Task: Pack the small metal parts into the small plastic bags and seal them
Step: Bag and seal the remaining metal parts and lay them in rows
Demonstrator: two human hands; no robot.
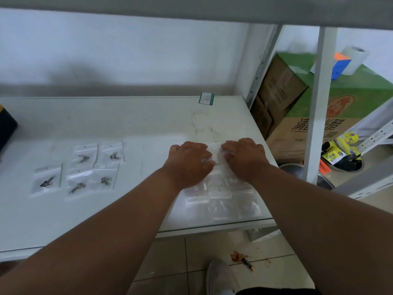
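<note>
clear plastic bag (217,154) flat on shelf (148,124) | both hands' grip pressing it, fingers spread

Filled and empty zip bags on the white shelf

Five clear sealed bags (85,170) each hold metal zipper pulls (77,187), lying flat at left; empty clear bags (223,201) overlap at right.

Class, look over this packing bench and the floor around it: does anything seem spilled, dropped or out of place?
Yes. On the tiled floor below the shelf edge lies a reddish-brown splatter with a pen-like object beside it, apparently dropped. On the shelf, the filled bags lie in loose rows, slightly askew, nothing spilled.
</note>
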